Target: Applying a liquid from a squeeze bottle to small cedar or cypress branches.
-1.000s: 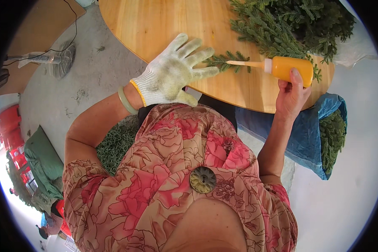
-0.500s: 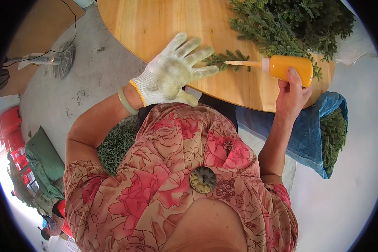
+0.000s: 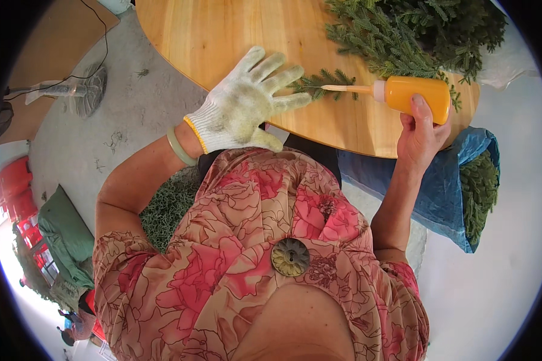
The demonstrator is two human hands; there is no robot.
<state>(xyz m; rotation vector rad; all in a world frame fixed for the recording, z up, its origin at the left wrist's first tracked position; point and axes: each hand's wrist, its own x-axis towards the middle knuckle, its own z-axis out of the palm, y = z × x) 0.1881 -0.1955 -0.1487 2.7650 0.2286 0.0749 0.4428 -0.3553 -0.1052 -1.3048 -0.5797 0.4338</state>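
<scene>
The orange bottle (image 3: 415, 90) is nearly horizontal above the table (image 3: 241, 30), its slender pale nozzle (image 3: 349, 89) pointing left, the tip over a small, green, needled sprig (image 3: 338, 77) lying there.

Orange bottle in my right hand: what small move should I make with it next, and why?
Perhaps give the orange bottle a light squeeze with your right hand. It's held sideways, its nozzle aimed at the green sprig over the table, while your gloved left hand is spread at the sprig's left end. Whether the tip touches the sprig, I can't tell.
</scene>
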